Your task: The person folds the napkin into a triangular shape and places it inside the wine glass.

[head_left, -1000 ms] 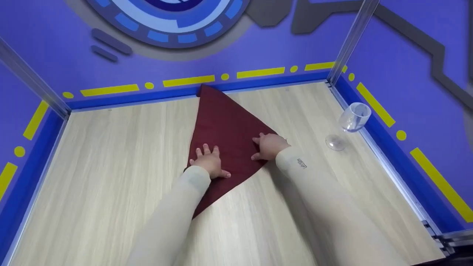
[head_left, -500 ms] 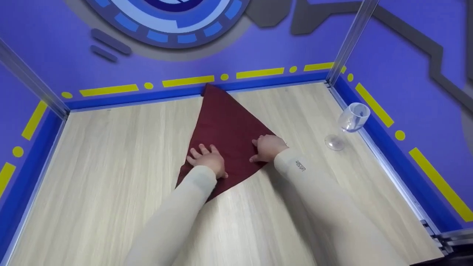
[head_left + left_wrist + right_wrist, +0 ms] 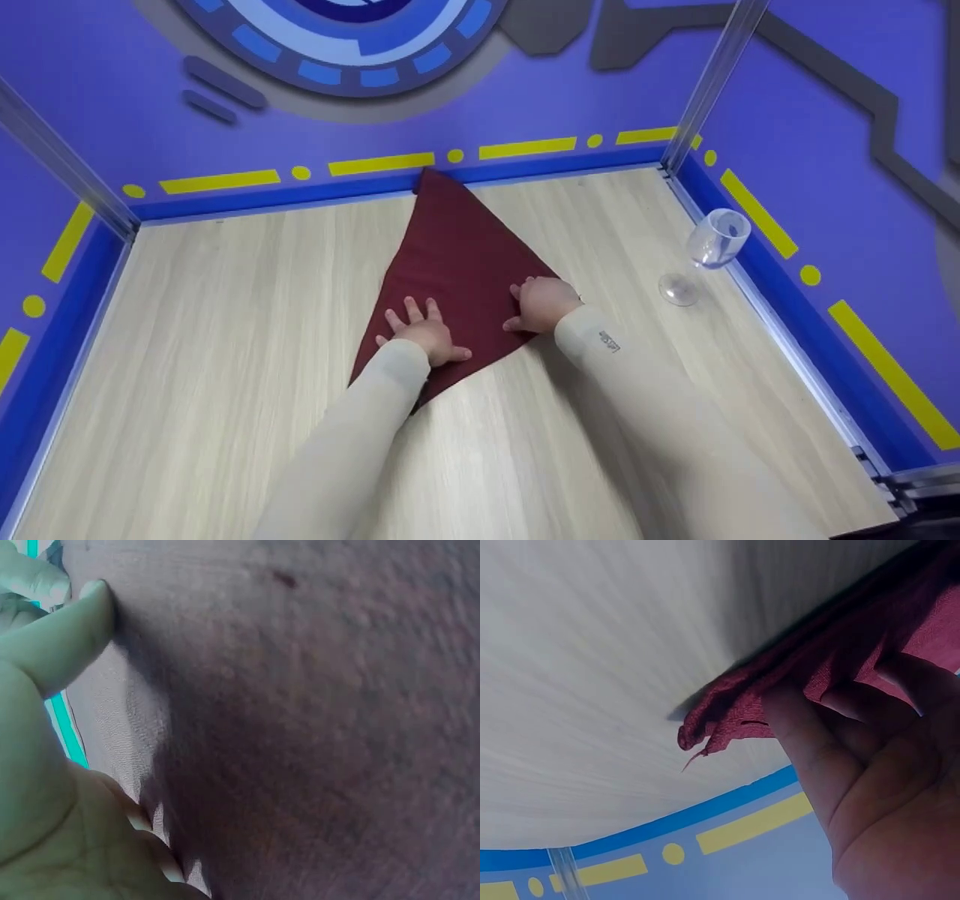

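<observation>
A dark red cloth napkin (image 3: 461, 247) lies on the table in a roughly triangular shape, its far tip up against the back wall. My left hand (image 3: 425, 337) rests on its near left part, fingers spread and thumb pointing right. Up close in the left wrist view, the napkin's weave (image 3: 315, 727) fills most of the picture. At the right corner my right hand (image 3: 546, 301) presses its fingertips onto the napkin. Layered edges of the napkin (image 3: 840, 660) and a loose thread show beside these fingers in the right wrist view. Part of the near left edge is hidden under my left forearm.
An empty stemmed wine glass (image 3: 718, 240) stands upright to the right, near the side wall. Purple-blue panels (image 3: 525, 97) with yellow marks enclose the back and sides of the pale wood table (image 3: 225, 337).
The napkin's near left part has spread out leftward and its far tip has shifted slightly right. My left hand has lifted its thumb in and spread it again; my right hand barely moved.
</observation>
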Tool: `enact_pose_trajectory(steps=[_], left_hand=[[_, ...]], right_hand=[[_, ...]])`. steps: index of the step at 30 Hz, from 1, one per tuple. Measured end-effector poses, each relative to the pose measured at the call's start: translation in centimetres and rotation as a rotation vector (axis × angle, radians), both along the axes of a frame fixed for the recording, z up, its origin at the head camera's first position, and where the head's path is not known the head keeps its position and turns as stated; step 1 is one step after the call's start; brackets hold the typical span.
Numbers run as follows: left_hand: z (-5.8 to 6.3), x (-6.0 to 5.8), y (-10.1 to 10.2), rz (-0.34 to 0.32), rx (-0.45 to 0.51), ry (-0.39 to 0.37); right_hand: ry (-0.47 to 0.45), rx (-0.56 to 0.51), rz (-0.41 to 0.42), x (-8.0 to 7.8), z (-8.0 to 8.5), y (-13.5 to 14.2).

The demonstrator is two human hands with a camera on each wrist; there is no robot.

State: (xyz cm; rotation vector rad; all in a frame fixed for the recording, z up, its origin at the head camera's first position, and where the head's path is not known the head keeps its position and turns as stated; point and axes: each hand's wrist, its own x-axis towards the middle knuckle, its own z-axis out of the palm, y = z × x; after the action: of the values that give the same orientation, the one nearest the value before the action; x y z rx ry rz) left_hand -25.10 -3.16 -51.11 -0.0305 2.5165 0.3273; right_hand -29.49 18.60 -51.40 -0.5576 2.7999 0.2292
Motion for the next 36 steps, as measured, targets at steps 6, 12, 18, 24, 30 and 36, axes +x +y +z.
enact_pose_trajectory(steps=[6,12,18,24,30,36], left_hand=[[0.0,-0.3,-0.6,-0.018,0.015,0.004],[0.0,-0.4,-1.2,-0.040,0.026,0.010],[0.1,-0.5,-1.8,-0.076,0.017,0.012],[0.3,-0.6,-2.2,-0.103,0.003,0.007],[0.3,-0.6,-2.6,-0.107,-0.006,0.005],[0.5,-0.6,-2.9,-0.132,-0.026,0.004]], right_hand=[[0.012,-0.004,0.015,0.2,0.2,-0.2],[0.027,-0.008,0.020,0.4,0.3,-0.4],[0.025,-0.009,0.018,0.8,0.6,-0.7],[0.006,-0.024,0.003,0.8,1.2,-1.0],[0.053,-0.106,-0.034,-0.4,1.0,-0.6],[-0.114,-0.174,-0.033,-0.8,-0.2,0.3]])
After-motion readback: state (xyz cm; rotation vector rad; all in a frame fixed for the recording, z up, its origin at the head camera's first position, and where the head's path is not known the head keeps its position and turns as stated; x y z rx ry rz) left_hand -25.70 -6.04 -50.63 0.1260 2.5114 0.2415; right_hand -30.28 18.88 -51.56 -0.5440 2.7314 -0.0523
